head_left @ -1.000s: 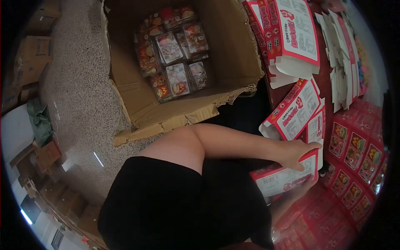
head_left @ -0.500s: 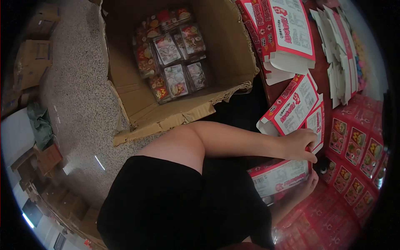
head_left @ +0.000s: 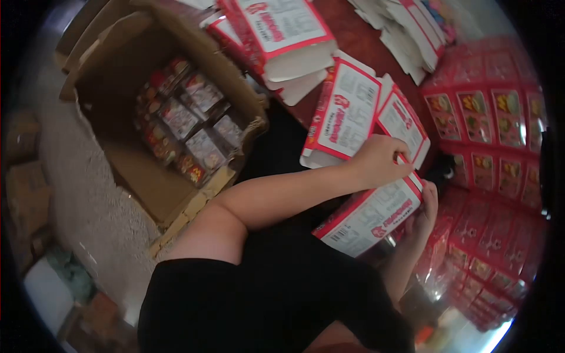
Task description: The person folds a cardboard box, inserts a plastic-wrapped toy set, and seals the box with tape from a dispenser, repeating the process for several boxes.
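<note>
A red and white printed carton [head_left: 371, 220] lies across my lap area, its printed panel facing up and its end towards the right. My left hand [head_left: 382, 160] reaches over it, fingers pinched on the flap at that end. From below, my right hand [head_left: 426, 210] grips the same end, thumb and fingers by the edge; part of it is hidden behind the carton. Just beyond my left hand, another printed carton [head_left: 347, 112] lies on the red-brown table [head_left: 368, 41], with a further carton [head_left: 403, 120] beside it.
At left stands a big open cardboard box [head_left: 135, 182] with several packaged items [head_left: 179, 117] inside. More flat printed cartons [head_left: 282, 29] are stacked at the table's back, near white folded cartons [head_left: 406, 41]. Stacked red packages [head_left: 482, 117] line the right side.
The view has turned, so the cardboard box and table cartons appear further left. The carton in my hands sits higher and more tilted in view; both hands stay at its end.
</note>
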`<state>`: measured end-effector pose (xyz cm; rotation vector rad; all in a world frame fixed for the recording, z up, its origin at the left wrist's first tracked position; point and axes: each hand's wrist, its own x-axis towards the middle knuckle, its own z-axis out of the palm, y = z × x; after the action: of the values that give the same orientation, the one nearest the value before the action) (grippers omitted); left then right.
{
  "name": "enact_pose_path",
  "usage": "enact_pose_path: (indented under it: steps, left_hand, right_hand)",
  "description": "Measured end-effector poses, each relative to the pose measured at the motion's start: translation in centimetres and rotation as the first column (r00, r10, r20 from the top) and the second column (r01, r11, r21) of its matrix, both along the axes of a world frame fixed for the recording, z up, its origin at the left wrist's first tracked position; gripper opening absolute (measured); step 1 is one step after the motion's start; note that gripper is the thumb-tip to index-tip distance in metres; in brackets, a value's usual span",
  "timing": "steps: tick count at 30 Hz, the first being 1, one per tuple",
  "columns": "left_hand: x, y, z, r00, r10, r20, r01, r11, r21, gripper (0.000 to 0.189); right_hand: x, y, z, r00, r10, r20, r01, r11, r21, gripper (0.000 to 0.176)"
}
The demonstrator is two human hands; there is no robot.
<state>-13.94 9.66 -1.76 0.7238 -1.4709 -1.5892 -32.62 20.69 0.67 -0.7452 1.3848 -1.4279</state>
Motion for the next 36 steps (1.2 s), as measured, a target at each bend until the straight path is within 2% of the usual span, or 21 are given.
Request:
enact_pose_path:
  steps: [2,4,6,8,10,11,13,14,15,17,18,19,20,21,22,23,25,27,28,31,36]
  left_hand:
    - [-0.1,0.0,0.7,0.998,-0.038,0.058,0.038,0.999,0.01,0.016]
    - [-0.5,0.2,0.8,0.997,-0.072,0.004,0.071,0.996,0.048,0.014]
    - [-0.2,0.0,0.7,0.977,-0.205,0.063,0.203,0.978,0.038,0.014]
    - [1.0,-0.1,1.0,0.933,-0.302,0.194,0.314,0.949,-0.036,0.015]
    - [1.7,0.7,1.1,0.938,-0.316,0.141,0.323,0.946,-0.029,0.019]
    - [2.2,0.8,1.3,0.882,-0.439,0.17,0.442,0.897,0.026,0.021]
    - [1.7,3.0,1.0,0.93,-0.357,0.084,0.361,0.932,-0.035,0.025]
    - [1.4,3.8,0.9,0.955,-0.268,0.13,0.274,0.961,-0.031,0.026]
    - [1.1,4.3,0.8,0.971,-0.188,0.148,0.193,0.981,-0.02,0.026]
    - [0.5,4.5,0.3,0.984,-0.024,0.178,0.026,1.0,-0.007,0.026]
    - [0.1,3.8,-0.3,0.976,0.033,0.213,-0.017,0.997,-0.079,0.026]
    - [0.0,2.9,-0.6,0.965,0.098,0.242,-0.062,0.987,-0.151,0.026]
    - [0.2,2.3,-0.3,0.975,0.103,0.197,-0.106,0.994,0.004,0.028]
    - [0.6,1.4,-0.3,0.975,0.128,0.182,-0.131,0.991,0.004,0.028]
    - [1.0,0.6,-0.5,0.973,0.159,0.168,-0.162,0.987,0.005,0.029]
    - [1.1,0.2,-0.5,0.976,0.182,0.119,-0.186,0.982,0.019,0.028]
    - [1.4,-0.5,-0.4,0.972,0.177,0.158,-0.18,0.984,0.005,0.028]
    - [1.6,-0.7,-0.6,0.968,0.171,0.186,-0.167,0.985,-0.035,0.027]
    - [1.7,-0.8,-1.0,0.966,0.168,0.195,-0.156,0.985,-0.072,0.027]
    - [1.7,-0.5,-0.6,0.965,0.154,0.21,-0.134,0.985,-0.106,0.027]
    - [1.3,0.0,-0.2,0.968,0.107,0.229,-0.097,0.994,-0.057,0.027]
  right_hand:
    - [1.5,-0.5,0.7,0.992,-0.114,0.054,0.116,0.992,-0.044,0.009]
    - [0.9,-0.1,0.3,0.989,-0.149,0.019,0.15,0.987,-0.058,0.002]
    - [0.3,0.8,-0.3,0.997,-0.011,-0.072,0.0,0.987,-0.16,0.005]
    - [0.5,2.0,-0.2,0.992,0.008,-0.124,-0.025,0.991,-0.134,0.01]
    - [0.6,2.9,-0.1,0.983,-0.005,-0.182,-0.014,0.995,-0.103,0.015]
    - [0.8,3.1,-0.3,0.976,-0.03,-0.216,0.01,0.996,-0.093,0.015]
    - [1.8,2.7,-1.0,0.971,-0.145,-0.192,0.12,0.983,-0.136,0.013]
    - [2.3,2.4,-1.2,0.967,-0.185,-0.173,0.159,0.976,-0.151,0.013]
    - [3.0,2.0,-0.8,0.972,-0.181,-0.152,0.151,0.97,-0.189,0.013]
    - [2.7,1.4,-1.1,0.954,-0.142,-0.264,0.079,0.969,-0.236,0.016]
    - [1.8,1.3,-1.3,0.955,-0.086,-0.286,0.013,0.969,-0.247,0.023]
    - [0.8,1.1,-1.3,0.968,-0.157,-0.197,0.108,0.965,-0.237,0.025]
    - [-0.5,0.6,-1.5,0.969,-0.222,-0.105,0.195,0.956,-0.22,0.028]
    - [-3.3,0.0,-3.6,0.878,-0.405,-0.255,0.309,0.887,-0.344,0.028]
    - [-5.6,-0.2,-4.3,0.755,-0.536,-0.377,0.427,0.839,-0.337,0.027]
    - [-8.1,-0.3,-5.8,0.455,-0.641,-0.618,0.579,0.741,-0.341,0.027]
    - [-13.0,-0.3,-8.5,0.092,-0.647,-0.757,0.663,0.607,-0.438,0.03]
    - [-16.2,-0.6,-10.6,0.022,-0.637,-0.771,0.769,0.503,-0.394,0.029]
    - [-17.0,-0.4,-10.5,0.28,-0.634,-0.721,0.789,0.58,-0.204,0.028]
    - [-17.1,0.1,-9.6,0.467,-0.738,-0.487,0.795,0.592,-0.134,0.026]
    - [-18.4,0.3,-9.4,0.657,-0.695,-0.291,0.749,0.645,0.151,0.021]
